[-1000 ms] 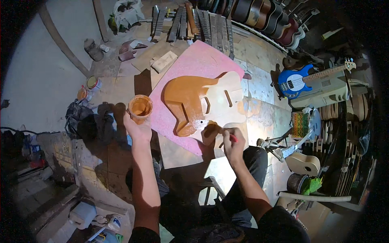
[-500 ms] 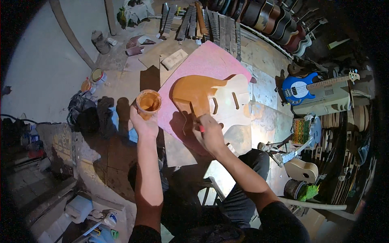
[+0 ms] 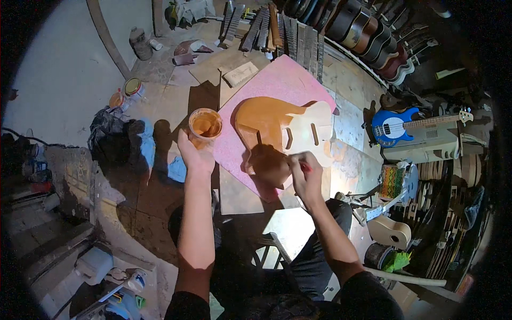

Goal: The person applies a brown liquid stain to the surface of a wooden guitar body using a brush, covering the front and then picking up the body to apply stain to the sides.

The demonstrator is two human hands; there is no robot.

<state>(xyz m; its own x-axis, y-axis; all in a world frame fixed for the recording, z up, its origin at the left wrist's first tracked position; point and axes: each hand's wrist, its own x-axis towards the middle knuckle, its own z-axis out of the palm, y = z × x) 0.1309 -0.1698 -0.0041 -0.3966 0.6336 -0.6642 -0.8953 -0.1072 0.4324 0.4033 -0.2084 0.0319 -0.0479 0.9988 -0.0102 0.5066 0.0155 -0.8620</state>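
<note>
My left hand is closed around a clear cup of orange-brown paint, left of a flat guitar body. The body lies on a pink board; its left part is coated orange-brown and its right part is pale. My right hand pinches a red-handled brush at the body's lower edge. The brush tip and the surface under it are hard to make out in the shadow.
Combs of metal or slotted strips lie beyond the board. Guitars line the back right; a blue bass and pale acoustic body stand right. Paint cans, dark bags and blue cloths lie left.
My right hand went left over the body's lower part with the brush, then moved back right. The cup in my left hand sits higher and farther right in view; the surroundings have shifted too.
</note>
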